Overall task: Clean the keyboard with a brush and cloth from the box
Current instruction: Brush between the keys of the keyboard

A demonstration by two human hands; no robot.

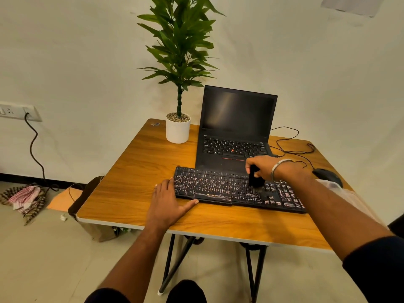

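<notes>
Open laptop w/ dark screen, potted plant beside it, mouse at table edge.

The worktop lies bare along its left side and in a strip along the near edge. The keyboard spans the middle to the right edge, touching the laptop behind it. A potted plant blocks the far left beside the laptop. A mouse and cable crowd the right rear corner.
</notes>
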